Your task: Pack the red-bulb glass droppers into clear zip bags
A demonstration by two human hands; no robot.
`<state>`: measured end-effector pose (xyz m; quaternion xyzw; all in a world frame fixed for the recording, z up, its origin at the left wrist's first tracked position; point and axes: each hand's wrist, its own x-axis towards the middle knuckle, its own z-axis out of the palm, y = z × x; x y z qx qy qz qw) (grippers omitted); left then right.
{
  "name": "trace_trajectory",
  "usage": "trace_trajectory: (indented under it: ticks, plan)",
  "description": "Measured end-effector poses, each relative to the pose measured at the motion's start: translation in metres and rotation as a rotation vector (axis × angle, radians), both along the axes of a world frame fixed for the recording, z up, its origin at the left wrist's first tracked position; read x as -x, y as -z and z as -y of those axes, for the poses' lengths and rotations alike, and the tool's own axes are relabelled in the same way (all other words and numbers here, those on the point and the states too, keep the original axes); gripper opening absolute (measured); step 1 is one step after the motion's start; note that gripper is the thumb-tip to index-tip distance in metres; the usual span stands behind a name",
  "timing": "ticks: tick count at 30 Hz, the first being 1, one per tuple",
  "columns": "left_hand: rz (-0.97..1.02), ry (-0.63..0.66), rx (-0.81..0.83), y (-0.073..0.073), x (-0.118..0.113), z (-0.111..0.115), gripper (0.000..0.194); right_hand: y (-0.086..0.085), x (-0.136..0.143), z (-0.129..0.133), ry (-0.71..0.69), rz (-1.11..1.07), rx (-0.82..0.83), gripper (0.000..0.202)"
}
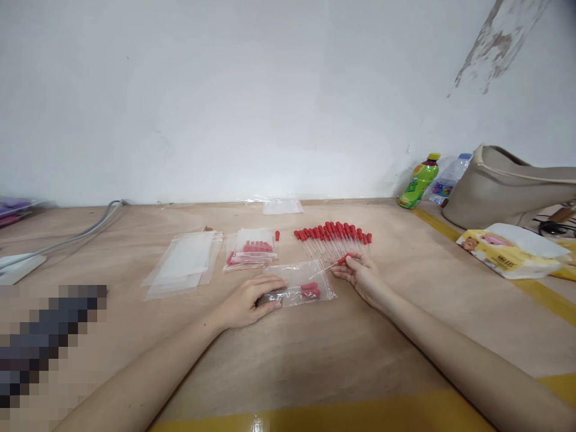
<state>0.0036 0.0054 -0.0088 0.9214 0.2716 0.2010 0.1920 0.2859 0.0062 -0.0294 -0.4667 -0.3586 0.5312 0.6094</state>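
Observation:
My left hand (255,300) grips the left end of a clear zip-lock bag (292,275), its thumb and fingers closed on the plastic. Inside that bag lie a few glass droppers with red rubber bulbs (310,290). My right hand (357,276) pinches the red bulb of another dropper (342,260), whose thin tube points left to the bag's red-lined mouth. Whether the tip is inside the bag or above it, I cannot tell. Just behind my right hand, a fanned row of loose droppers (337,233) lies with the red bulbs facing the wall.
Filled bags of droppers (252,252) are stacked left of centre, with a single dropper (277,236) beside them. Flat empty bags (182,264) lie further left. At right are a green bottle (419,183), a clear bottle (450,180), a yellow tissue pack (506,255) and a beige bag (490,192).

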Motion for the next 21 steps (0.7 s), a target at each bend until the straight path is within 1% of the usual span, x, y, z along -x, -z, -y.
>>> trace_trajectory:
  ticks: [3,5,7,10,14,17,21]
  plan:
    - [0.007,-0.025,0.015,0.000,0.001,0.001,0.044,0.002,-0.004,0.003,-0.145,0.169,0.008,0.023]
    - [0.000,-0.031,0.022,-0.001,0.001,0.002,0.046,0.003,-0.010,0.003,-0.240,0.368,-0.024,0.025]
    - [-0.015,-0.037,0.027,-0.002,0.001,0.002,0.047,0.004,-0.015,0.002,-0.286,0.590,-0.106,0.025]
    - [-0.024,-0.047,0.032,-0.003,0.001,0.002,0.047,0.004,-0.017,0.002,-0.285,0.807,-0.233,0.023]
    - [-0.027,-0.046,0.033,-0.002,0.001,0.001,0.047,0.003,-0.007,0.002,-0.267,0.896,-0.314,0.021]
    - [-0.031,-0.047,0.030,0.000,0.001,0.000,0.047,0.005,0.002,0.002,-0.232,0.924,-0.269,0.019]
    - [-0.032,-0.044,0.025,0.000,0.001,-0.001,0.047,0.010,0.006,0.001,-0.161,0.944,-0.195,0.019]
